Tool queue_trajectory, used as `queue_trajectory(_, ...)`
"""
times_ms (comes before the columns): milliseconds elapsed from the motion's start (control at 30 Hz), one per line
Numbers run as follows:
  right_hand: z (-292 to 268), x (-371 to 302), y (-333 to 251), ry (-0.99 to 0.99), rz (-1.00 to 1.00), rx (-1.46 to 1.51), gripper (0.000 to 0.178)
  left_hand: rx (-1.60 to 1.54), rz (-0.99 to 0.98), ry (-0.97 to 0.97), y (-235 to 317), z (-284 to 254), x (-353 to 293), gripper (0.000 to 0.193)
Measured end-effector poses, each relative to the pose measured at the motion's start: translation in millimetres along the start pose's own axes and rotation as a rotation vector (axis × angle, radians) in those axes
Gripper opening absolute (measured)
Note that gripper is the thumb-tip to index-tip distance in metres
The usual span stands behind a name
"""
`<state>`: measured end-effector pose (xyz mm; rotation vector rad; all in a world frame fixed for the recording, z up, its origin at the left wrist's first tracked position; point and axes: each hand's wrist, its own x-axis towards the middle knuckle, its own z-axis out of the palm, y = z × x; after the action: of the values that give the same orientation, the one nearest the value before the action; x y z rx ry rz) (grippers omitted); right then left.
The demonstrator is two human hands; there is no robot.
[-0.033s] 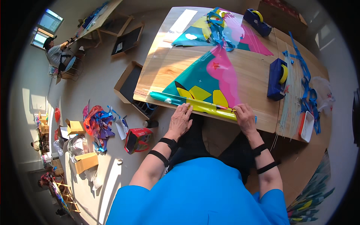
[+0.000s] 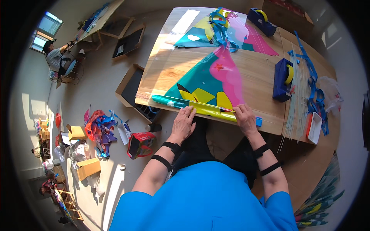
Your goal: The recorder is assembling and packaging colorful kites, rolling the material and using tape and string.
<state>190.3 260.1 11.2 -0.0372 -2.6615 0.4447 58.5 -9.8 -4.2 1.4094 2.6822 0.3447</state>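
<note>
A triangular kite sail (image 2: 206,79) of teal, pink and yellow film lies on the wooden table, its near edge turned over into a shiny fold. Along that fold runs a thin pale rod (image 2: 200,103). My left hand (image 2: 184,125) rests with fingers stretched out on the middle of the fold, at the table's front edge. Toward the fold's right end, my right hand (image 2: 245,120) pinches the edge of the film; its fingertips partly hide the grip. A small blue piece (image 2: 259,121) sits at the table edge just right of that hand.
Another bundle of printed sails (image 2: 196,35) with blue ribbons (image 2: 219,24) lies farther back. Two blue tape dispensers (image 2: 282,86), thin rods (image 2: 298,96) and a white tray (image 2: 315,129) are at right. Cardboard boxes (image 2: 129,84) stand on the floor at left; a person (image 2: 56,57) sits far left.
My right hand has shifted a little left along the fold, and more of the small blue piece beside it shows. The left hand stays on the fold.
</note>
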Motion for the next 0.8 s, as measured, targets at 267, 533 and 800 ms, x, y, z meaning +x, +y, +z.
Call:
queue_trajectory(267, 59.2, 18.2, -3.0, -0.131, 0.036, -0.154, 0.006, 0.023, -0.03, -0.083, 4.1, -2.5, 5.0, 0.068)
queue_trajectory(533, 46.0, 12.5, -28.0, -0.19, -0.031, -0.162, 0.008, 0.029, -0.032, -0.059, 3.3, 0.5, -1.1, 0.067)
queue_trajectory(800, 56.7, 8.8, -18.6, -0.252, 0.017, -0.171, 0.007, -0.036, -0.05, -0.038, 4.3, 2.0, -0.7, 0.076)
